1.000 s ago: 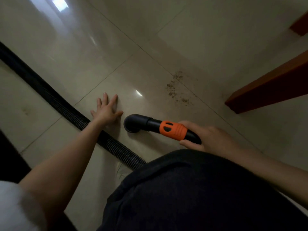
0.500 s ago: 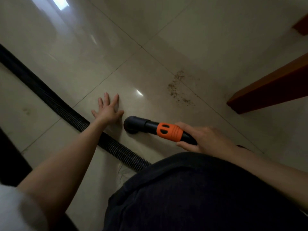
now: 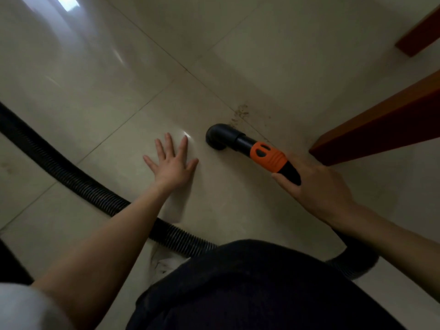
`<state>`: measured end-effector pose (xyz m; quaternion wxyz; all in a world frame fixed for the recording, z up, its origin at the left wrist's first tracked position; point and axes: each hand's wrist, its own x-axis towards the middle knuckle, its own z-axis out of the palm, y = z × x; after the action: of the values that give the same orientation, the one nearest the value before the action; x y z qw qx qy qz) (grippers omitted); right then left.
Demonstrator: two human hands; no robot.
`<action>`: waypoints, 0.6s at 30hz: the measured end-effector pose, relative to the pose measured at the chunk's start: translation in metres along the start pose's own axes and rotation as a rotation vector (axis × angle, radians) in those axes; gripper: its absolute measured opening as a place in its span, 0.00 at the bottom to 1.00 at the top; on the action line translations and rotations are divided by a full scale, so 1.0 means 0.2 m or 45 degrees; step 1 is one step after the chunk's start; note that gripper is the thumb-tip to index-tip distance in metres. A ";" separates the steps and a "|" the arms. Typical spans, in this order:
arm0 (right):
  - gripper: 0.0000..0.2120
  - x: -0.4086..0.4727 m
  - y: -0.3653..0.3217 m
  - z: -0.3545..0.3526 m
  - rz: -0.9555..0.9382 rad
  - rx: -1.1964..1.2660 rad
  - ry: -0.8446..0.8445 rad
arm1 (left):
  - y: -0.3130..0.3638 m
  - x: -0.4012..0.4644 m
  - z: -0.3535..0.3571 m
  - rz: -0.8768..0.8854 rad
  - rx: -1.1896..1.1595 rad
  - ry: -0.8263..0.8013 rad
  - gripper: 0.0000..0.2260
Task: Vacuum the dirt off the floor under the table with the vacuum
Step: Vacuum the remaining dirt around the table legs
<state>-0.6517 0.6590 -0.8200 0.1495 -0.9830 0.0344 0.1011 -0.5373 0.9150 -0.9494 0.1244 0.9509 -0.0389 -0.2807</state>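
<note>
Nozzle [image 3: 217,137] gripped by right hand [image 3: 319,186] touches dirt [image 3: 239,114]

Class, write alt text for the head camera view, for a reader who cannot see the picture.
A person's right hand grips a black and orange vacuum nozzle, its mouth at the near edge of a patch of dirt on the pale tiled floor. The left hand rests flat on the floor beside it; a ribbed black hose trails left, and a wooden table leg stands at right.
</note>
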 end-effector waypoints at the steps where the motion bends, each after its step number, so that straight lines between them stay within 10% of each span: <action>1: 0.25 0.01 0.00 0.01 -0.006 0.000 0.012 | 0.00 0.00 0.00 -0.003 0.006 0.005 0.31; 18: 0.28 0.07 0.05 0.03 -0.041 -0.095 0.147 | 0.00 0.00 0.01 -0.011 0.024 0.037 0.31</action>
<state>-0.6401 0.6511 -0.8308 0.1123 -0.9925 0.0233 0.0432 -0.5386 0.9152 -0.9506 0.1150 0.9561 -0.0357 -0.2670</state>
